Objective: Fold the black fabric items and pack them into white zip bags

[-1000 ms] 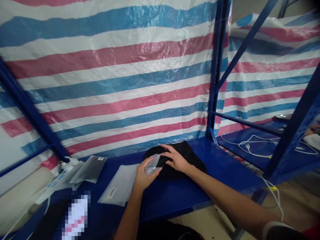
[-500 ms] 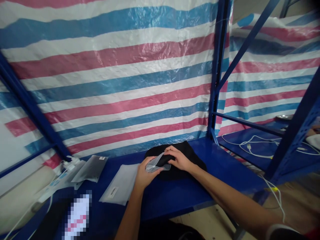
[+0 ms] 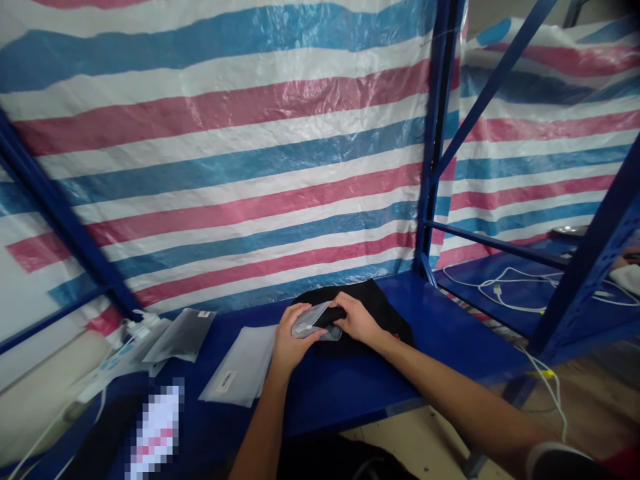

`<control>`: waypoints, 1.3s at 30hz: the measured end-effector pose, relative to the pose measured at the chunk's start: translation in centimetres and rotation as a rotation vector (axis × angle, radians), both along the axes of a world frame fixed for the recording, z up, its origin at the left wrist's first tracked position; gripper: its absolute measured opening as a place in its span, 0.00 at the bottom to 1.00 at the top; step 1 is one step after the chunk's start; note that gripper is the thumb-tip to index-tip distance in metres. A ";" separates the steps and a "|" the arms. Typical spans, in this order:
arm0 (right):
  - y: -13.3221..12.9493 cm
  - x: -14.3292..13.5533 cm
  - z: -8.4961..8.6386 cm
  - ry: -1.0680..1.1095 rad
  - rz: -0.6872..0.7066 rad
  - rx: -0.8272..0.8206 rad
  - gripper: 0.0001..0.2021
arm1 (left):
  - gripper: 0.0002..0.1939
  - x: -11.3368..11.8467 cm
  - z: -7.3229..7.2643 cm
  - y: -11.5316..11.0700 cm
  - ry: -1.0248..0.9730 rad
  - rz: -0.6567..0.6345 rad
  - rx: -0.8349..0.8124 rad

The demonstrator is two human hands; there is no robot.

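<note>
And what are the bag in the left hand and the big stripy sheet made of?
The bag looks like thin, frosted plastic: it is cloudy but partly see-through. The stripy sheet seems to be shiny plastic, with crinkles and bright glints; whether it is woven, I can't tell.

Red, white and blue stripes cross the sheeting (image 3: 250, 160); the frame posts (image 3: 433, 147) and tabletop (image 3: 310, 407) are blue, the cloth (image 3: 383, 307) black, the held pouch (image 3: 305, 321) translucent grey, the cables (image 3: 510, 283) white.
</note>
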State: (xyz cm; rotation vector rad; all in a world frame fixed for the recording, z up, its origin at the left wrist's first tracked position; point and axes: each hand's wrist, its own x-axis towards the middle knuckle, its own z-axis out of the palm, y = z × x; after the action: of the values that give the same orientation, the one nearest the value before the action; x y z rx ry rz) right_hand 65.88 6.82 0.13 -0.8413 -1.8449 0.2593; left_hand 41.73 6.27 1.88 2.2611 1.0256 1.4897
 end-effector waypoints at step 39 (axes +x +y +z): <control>-1.5 0.9 1.5 -0.446 -0.072 0.144 0.22 | 0.06 -0.5 -0.1 0.6 -0.195 0.035 0.122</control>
State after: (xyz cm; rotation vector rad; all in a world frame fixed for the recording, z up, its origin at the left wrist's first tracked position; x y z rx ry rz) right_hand 66.83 5.28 1.66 -0.9138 -2.2077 -0.1186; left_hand 41.24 6.85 1.79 2.1327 0.9450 1.7914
